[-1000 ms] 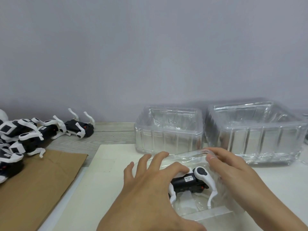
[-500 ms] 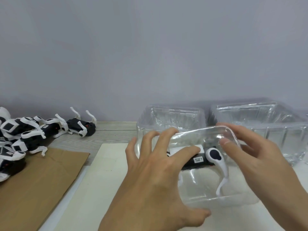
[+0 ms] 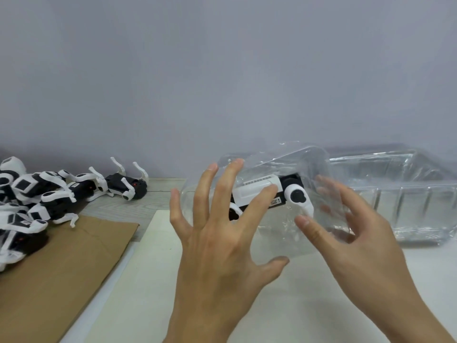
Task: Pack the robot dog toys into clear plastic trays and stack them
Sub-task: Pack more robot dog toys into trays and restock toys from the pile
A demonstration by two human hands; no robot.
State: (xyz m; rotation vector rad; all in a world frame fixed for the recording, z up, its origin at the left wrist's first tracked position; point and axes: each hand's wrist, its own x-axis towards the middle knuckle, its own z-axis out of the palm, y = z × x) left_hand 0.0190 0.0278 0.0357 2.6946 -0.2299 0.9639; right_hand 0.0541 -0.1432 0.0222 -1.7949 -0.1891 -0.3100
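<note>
While both hands, the left hand (image 3: 217, 243) and right hand (image 3: 358, 243), grasp a clear tray (image 3: 284, 169) holding one robot dog (image 3: 267, 196), it hangs above the tabletop (image 3: 247, 305) by the far tray stack (image 3: 408, 194). Stacking looks near (my guess); many dogs (image 3: 37, 201) wait unpacked, far left.

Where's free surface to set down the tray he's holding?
Free: the pale board between the cardboard sheet and the hands, near edge. Also bare cardboard in front of the toy pile. Crowded: far right, the clear tray stack; far left, toys.
</note>
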